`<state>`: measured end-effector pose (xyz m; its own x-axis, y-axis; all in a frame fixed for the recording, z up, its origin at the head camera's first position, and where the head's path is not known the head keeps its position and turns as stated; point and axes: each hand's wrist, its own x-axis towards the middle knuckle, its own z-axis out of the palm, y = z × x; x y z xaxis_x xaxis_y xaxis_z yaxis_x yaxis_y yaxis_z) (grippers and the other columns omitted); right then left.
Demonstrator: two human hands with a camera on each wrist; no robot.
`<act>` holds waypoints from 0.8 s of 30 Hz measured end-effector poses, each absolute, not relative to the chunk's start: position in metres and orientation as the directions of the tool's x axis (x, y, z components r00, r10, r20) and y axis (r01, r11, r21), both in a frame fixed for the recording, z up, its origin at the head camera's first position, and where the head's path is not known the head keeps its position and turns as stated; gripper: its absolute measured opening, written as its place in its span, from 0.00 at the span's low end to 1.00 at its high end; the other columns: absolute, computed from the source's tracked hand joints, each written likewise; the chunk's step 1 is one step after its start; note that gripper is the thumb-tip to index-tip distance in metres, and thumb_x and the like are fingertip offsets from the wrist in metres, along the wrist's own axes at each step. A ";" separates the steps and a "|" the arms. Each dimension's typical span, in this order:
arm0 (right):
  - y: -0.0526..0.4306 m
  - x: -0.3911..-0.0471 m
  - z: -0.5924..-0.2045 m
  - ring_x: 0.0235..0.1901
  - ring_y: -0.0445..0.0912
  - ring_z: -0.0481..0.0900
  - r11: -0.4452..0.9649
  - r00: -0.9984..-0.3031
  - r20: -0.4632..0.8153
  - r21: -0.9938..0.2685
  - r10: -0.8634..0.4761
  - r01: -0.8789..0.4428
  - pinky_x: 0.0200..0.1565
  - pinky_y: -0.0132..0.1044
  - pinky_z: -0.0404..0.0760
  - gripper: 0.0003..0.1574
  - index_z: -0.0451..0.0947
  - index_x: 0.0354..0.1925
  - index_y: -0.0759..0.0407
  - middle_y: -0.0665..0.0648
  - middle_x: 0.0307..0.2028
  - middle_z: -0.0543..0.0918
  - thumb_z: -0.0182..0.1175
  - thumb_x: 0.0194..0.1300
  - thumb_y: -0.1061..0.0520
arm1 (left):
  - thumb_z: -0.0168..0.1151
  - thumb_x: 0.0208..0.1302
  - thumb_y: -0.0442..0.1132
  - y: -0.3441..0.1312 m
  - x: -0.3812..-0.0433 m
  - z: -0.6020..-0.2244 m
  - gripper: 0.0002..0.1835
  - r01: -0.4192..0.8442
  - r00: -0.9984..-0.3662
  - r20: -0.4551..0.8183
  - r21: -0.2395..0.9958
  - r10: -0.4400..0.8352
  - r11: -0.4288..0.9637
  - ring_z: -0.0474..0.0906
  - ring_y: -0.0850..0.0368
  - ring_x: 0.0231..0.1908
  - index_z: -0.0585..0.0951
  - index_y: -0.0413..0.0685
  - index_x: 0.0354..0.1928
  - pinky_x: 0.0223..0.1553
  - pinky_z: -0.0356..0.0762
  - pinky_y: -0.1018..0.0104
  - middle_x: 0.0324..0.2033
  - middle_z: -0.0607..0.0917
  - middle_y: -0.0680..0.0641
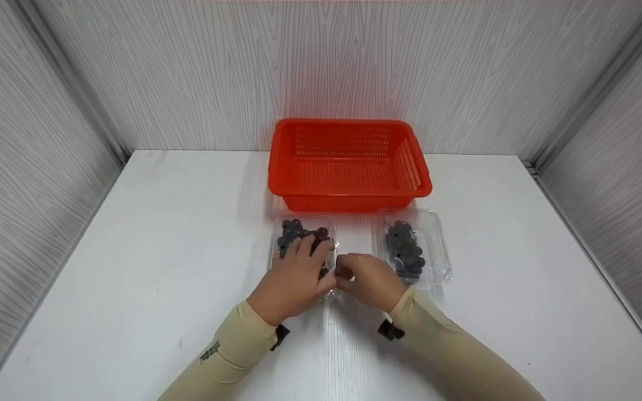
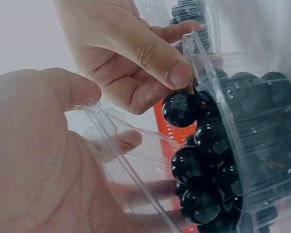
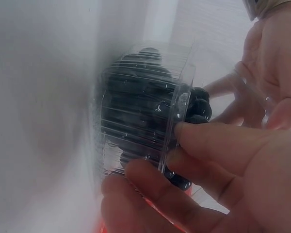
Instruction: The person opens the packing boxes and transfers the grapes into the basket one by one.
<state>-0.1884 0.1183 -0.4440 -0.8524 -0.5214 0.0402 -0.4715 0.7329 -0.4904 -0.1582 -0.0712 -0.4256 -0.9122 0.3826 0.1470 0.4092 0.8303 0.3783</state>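
A clear plastic box point(image 2: 228, 116) of dark grapes point(image 2: 201, 204) has its lid point(image 2: 136, 189) raised partway. My left hand point(image 1: 289, 281) holds that lid; the thumb is at its edge and the fingers spread across its outer face. To the right, my right hand point(image 1: 372, 281) pinches the rim of the box between thumb and fingers, as the left wrist view shows. Some grapes bulge out through the gap between box and lid. In the right wrist view, the ribbed wall of the box lies beside the right hand's fingers point(image 3: 155, 187).
A second clear box point(image 1: 439, 245) with dark grapes point(image 1: 404, 245) lies just right of my right hand. Behind both boxes stands a red slotted basket point(image 1: 349, 194) on the white table point(image 1: 187, 223). Wood-grain panels point(image 1: 198, 72) enclose the back and sides.
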 end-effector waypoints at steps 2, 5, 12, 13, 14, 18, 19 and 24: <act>0.118 -0.189 -0.445 0.34 0.44 0.83 0.730 -0.852 0.036 -0.497 -0.523 -0.469 0.44 0.43 0.84 0.06 0.87 0.41 0.54 0.50 0.33 0.88 0.72 0.66 0.57 | 0.47 0.71 0.52 -0.072 -0.159 -0.426 0.28 0.404 -0.914 0.140 0.378 0.380 0.833 0.71 0.31 0.66 0.71 0.54 0.70 0.61 0.64 0.21 0.66 0.74 0.36; 0.118 -0.189 -0.446 0.33 0.43 0.82 0.729 -0.853 0.029 -0.506 -0.521 -0.462 0.44 0.43 0.84 0.06 0.87 0.41 0.54 0.49 0.33 0.87 0.72 0.66 0.56 | 0.47 0.71 0.52 -0.072 -0.158 -0.427 0.28 0.396 -0.917 0.126 0.380 0.377 0.836 0.71 0.32 0.66 0.71 0.54 0.71 0.62 0.64 0.22 0.67 0.74 0.36; 0.118 -0.188 -0.445 0.32 0.43 0.80 0.733 -0.855 0.016 -0.506 -0.519 -0.454 0.43 0.42 0.83 0.05 0.87 0.41 0.53 0.49 0.31 0.86 0.72 0.67 0.55 | 0.47 0.71 0.51 -0.072 -0.158 -0.426 0.27 0.394 -0.918 0.123 0.405 0.378 0.825 0.70 0.34 0.67 0.71 0.54 0.70 0.62 0.63 0.22 0.68 0.74 0.37; 0.119 -0.189 -0.446 0.32 0.43 0.80 0.731 -0.854 0.020 -0.506 -0.520 -0.457 0.43 0.42 0.83 0.05 0.87 0.40 0.53 0.49 0.31 0.86 0.71 0.67 0.55 | 0.47 0.71 0.50 -0.072 -0.158 -0.426 0.27 0.398 -0.916 0.130 0.408 0.379 0.822 0.70 0.33 0.67 0.71 0.53 0.70 0.62 0.63 0.21 0.68 0.75 0.37; 0.119 -0.189 -0.446 0.32 0.43 0.80 0.729 -0.853 0.026 -0.505 -0.522 -0.462 0.42 0.42 0.83 0.05 0.87 0.40 0.53 0.49 0.31 0.86 0.71 0.67 0.55 | 0.47 0.71 0.50 -0.072 -0.158 -0.426 0.27 0.402 -0.915 0.137 0.410 0.380 0.818 0.71 0.32 0.67 0.72 0.53 0.69 0.62 0.64 0.22 0.67 0.75 0.37; 0.120 -0.190 -0.444 0.32 0.44 0.81 0.711 -0.839 0.073 -0.495 -0.539 -0.499 0.41 0.43 0.83 0.04 0.86 0.37 0.54 0.50 0.30 0.86 0.71 0.67 0.55 | 0.46 0.73 0.50 -0.073 -0.161 -0.425 0.26 0.417 -0.909 0.161 0.412 0.385 0.811 0.73 0.34 0.64 0.72 0.52 0.69 0.62 0.66 0.24 0.66 0.75 0.38; 0.120 -0.190 -0.444 0.32 0.44 0.81 0.706 -0.835 0.083 -0.493 -0.544 -0.509 0.40 0.43 0.83 0.04 0.86 0.37 0.54 0.50 0.30 0.86 0.71 0.67 0.55 | 0.45 0.73 0.49 -0.074 -0.161 -0.425 0.26 0.422 -0.906 0.167 0.410 0.388 0.809 0.74 0.36 0.63 0.72 0.52 0.69 0.62 0.68 0.26 0.65 0.75 0.38; 0.121 -0.189 -0.446 0.32 0.44 0.82 0.705 -0.833 0.095 -0.486 -0.546 -0.517 0.40 0.43 0.83 0.04 0.85 0.36 0.54 0.50 0.30 0.86 0.71 0.66 0.56 | 0.46 0.72 0.50 -0.074 -0.161 -0.425 0.26 0.432 -0.902 0.175 0.413 0.395 0.802 0.76 0.38 0.61 0.73 0.51 0.68 0.61 0.70 0.28 0.65 0.76 0.38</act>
<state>-0.1892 0.1209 -0.4461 -0.8327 -0.5456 0.0950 -0.5170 0.7045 -0.4861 -0.1609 -0.0742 -0.4248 -0.9016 0.3955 0.1751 0.4319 0.8021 0.4125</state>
